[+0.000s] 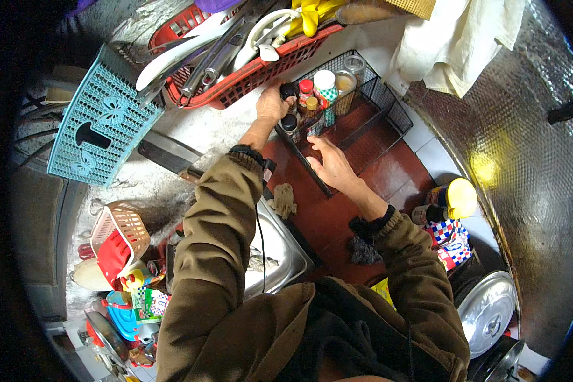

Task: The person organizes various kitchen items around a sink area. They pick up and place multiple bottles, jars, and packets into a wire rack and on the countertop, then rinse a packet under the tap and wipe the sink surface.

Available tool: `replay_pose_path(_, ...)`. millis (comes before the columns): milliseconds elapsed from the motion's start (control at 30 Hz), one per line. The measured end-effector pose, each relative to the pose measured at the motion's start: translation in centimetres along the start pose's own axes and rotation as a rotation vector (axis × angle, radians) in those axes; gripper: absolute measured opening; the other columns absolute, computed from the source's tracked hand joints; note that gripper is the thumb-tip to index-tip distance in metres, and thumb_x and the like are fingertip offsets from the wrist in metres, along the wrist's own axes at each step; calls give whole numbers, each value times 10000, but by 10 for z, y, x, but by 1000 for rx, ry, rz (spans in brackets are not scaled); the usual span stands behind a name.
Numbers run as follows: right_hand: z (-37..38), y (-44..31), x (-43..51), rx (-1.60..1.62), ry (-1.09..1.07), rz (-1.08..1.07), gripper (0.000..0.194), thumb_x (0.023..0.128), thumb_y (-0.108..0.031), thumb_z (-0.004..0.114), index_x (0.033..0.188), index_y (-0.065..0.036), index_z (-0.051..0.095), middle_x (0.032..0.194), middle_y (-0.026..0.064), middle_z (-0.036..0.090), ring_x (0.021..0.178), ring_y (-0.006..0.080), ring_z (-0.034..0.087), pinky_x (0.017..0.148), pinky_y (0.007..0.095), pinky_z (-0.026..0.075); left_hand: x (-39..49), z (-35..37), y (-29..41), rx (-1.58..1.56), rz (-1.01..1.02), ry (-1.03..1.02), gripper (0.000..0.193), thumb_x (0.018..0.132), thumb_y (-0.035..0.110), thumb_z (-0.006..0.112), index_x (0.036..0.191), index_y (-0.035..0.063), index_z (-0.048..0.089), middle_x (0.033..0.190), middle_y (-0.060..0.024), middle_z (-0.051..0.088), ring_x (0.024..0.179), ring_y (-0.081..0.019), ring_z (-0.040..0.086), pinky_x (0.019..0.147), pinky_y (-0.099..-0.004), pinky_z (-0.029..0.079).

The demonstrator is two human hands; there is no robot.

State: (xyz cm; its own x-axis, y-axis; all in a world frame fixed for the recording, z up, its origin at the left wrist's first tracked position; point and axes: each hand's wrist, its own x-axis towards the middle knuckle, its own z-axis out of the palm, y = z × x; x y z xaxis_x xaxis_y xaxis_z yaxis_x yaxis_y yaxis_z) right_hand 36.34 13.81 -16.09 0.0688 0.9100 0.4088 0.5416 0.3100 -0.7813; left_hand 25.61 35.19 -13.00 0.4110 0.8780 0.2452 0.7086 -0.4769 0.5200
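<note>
A black wire rack [363,126] stands on red tiles, with several jars and bottles grouped at its left end. My left hand [273,102] is at that end, its fingers around a dark-capped jar [288,90]. Just below it is another black-capped jar [289,122]. Beside these stand a red-capped bottle [306,87], a gold-capped bottle [312,103], a white-capped container [324,80] and glass jars [345,82]. My right hand [332,162] is at the front side of the rack, fingers apart, holding nothing.
Above hangs a red plastic basket [248,79] full of utensils. A steel sink [286,258] and a crumpled cloth [282,200] lie below. To the right are a yellow-lidded container [461,197] and a metal lid [487,315]. A blue plastic basket [124,114] is at left.
</note>
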Motion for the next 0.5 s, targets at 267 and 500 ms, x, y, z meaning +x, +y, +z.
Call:
replay_pose_path(267, 0, -2, -8, 71, -41, 59, 465, 826, -65, 601, 1258, 36, 464, 1167, 239, 544, 989, 376, 580, 860, 427, 475, 7, 6, 1, 98, 34, 6, 503, 721, 219, 738, 1178, 150, 539, 1078, -167, 617, 1014, -365, 582, 855, -425, 476)
replay_pose_path(500, -1, -5, -12, 90, -45, 67, 461, 830, -60, 603, 1256, 44, 459, 1171, 231, 543, 984, 367, 588, 843, 423, 484, 7, 4, 3, 116, 24, 30, 522, 749, 306, 730, 1193, 106, 543, 1083, -187, 619, 1025, -362, 580, 880, -427, 465)
